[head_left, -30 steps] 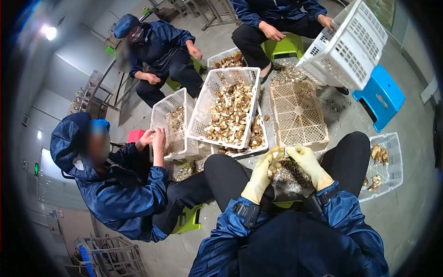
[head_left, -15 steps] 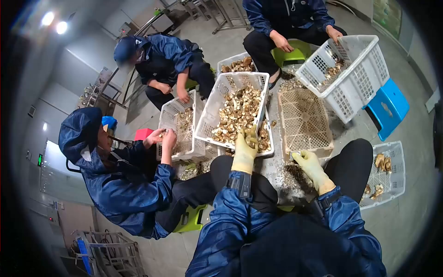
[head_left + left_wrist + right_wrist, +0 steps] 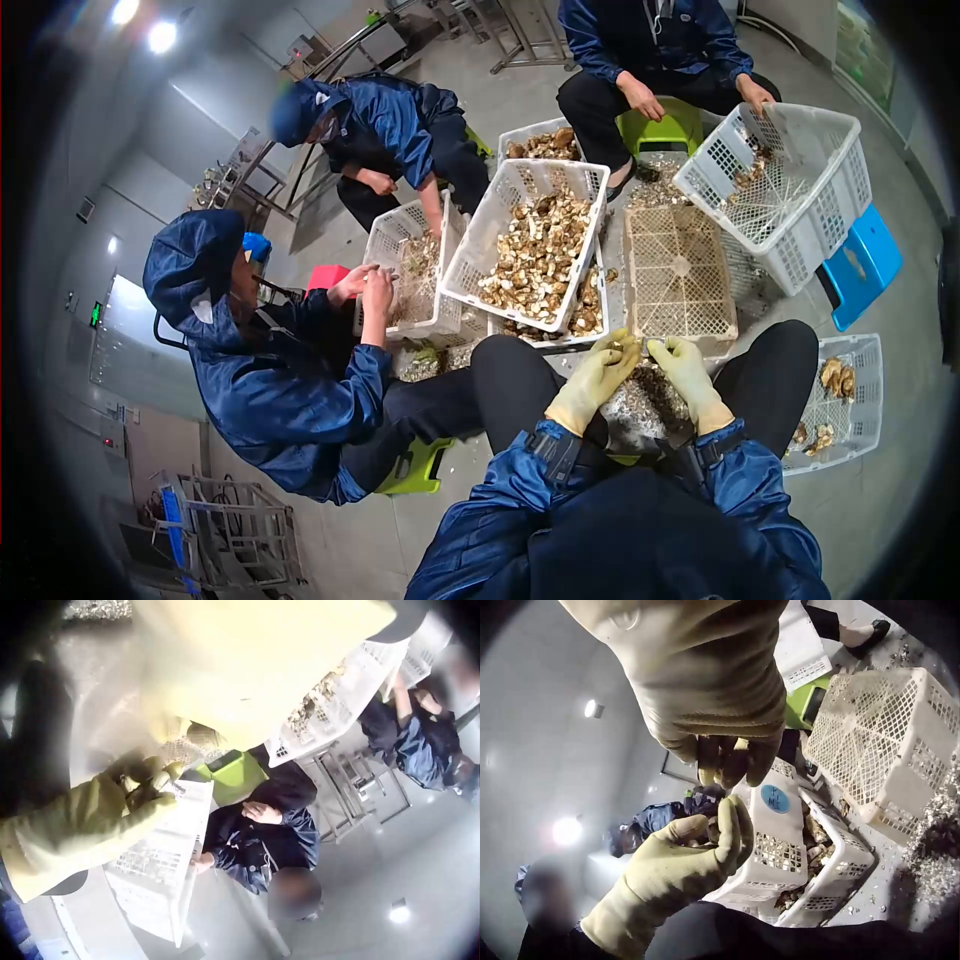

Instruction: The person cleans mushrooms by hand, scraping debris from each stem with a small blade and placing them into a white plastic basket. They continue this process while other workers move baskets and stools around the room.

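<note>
Both my hands wear yellow rubber gloves and meet over my lap, between my knees. My left hand pinches a small mushroom, mostly hidden by the fingers. My right hand is curled round a small thin tool that looks like a knife, right against the left fingertips. Below the hands lies a dark pile of trimmings. A tilted white crate full of mushrooms stands just ahead of my left knee.
A beige lattice crate lies ahead of my right knee. A white crate with a few mushrooms sits at my right, a blue stool beyond it. A person sits close on my left; two more sit across, one holding a white crate.
My left hand, which had reached into the tilted mushroom crate, has come back to the right hand over my lap. The person across has lowered the white crate.
</note>
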`<state>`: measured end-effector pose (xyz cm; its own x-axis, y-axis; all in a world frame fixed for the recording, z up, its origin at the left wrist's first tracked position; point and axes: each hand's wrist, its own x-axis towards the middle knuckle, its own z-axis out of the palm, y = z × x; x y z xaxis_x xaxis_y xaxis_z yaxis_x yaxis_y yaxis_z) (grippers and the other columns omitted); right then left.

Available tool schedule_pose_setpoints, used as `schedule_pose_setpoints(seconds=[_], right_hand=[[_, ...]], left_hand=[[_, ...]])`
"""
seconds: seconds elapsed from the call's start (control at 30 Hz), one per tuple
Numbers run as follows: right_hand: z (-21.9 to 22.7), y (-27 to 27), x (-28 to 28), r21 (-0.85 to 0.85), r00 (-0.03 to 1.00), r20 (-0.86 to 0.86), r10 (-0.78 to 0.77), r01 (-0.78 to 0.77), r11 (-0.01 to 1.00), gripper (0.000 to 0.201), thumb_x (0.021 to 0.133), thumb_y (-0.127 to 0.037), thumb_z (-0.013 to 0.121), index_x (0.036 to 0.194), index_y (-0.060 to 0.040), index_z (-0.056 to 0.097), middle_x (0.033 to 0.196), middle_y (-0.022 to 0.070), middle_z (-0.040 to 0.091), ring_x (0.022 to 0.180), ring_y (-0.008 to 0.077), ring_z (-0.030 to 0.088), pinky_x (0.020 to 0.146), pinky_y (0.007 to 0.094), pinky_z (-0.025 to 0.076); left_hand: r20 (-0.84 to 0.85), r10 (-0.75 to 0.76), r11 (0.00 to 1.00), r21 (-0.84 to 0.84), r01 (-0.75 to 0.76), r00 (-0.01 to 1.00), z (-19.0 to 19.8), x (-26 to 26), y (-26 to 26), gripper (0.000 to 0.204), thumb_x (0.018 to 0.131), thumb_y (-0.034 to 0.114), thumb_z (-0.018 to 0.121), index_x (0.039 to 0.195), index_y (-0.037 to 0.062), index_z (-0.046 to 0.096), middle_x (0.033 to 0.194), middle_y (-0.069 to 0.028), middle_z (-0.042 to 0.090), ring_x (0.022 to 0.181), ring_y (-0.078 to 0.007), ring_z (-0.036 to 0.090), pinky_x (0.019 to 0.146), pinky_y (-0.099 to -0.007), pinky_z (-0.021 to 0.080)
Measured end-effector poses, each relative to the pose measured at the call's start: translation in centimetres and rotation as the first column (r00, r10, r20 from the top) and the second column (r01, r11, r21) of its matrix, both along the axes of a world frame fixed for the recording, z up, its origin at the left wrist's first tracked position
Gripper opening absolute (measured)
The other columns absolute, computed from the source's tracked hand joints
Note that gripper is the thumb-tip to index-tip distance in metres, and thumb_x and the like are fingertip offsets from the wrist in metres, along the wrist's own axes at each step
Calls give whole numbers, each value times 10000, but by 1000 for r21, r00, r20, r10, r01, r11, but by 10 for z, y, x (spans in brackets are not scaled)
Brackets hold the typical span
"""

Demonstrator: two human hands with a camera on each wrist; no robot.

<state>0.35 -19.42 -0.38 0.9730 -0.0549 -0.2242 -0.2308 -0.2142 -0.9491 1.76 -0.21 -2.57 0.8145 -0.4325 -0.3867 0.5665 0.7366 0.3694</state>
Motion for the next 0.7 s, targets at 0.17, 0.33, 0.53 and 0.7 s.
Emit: schedule_pose_setpoints(seconds=[0.17,0.33,0.53,0.7], right_hand=[[-2,4,-4,113,999,35,-1,-3,994,317,908,-293,656,837,16,676,696,15,608,657,93,507,601,285,423],[16,7,-9,217,996,84,33,-51,975,309,935,-264,648,1052,15,711,795,-42,642,688,49,511,614,233,426],[19,4,-9,340,985,103,138,-165,926,281,973,-141,590,1186,27,662,1056,5,687,932,62,574,856,224,455],[25,2,-12,209,991,59,120,-130,969,306,949,-219,642,1117,32,686,854,-47,647,727,28,503,647,207,418]], left_hand=[[161,-53,988,149,28,986,42,-18,4,457,983,14,456,1432,60,383,1452,-146,449,1305,-269,472,1089,-370,400],[254,-101,973,226,42,962,29,-15,12,488,978,64,552,1444,72,403,1404,-112,492,1154,-191,562,1006,-304,456],[267,-118,973,223,58,956,53,-23,9,491,980,116,574,1447,104,424,1380,-117,526,1051,-141,588,921,-266,487],[249,-93,996,13,92,964,33,-16,13,504,1006,180,534,1471,65,378,1400,-149,510,998,-150,589,880,-268,500]])
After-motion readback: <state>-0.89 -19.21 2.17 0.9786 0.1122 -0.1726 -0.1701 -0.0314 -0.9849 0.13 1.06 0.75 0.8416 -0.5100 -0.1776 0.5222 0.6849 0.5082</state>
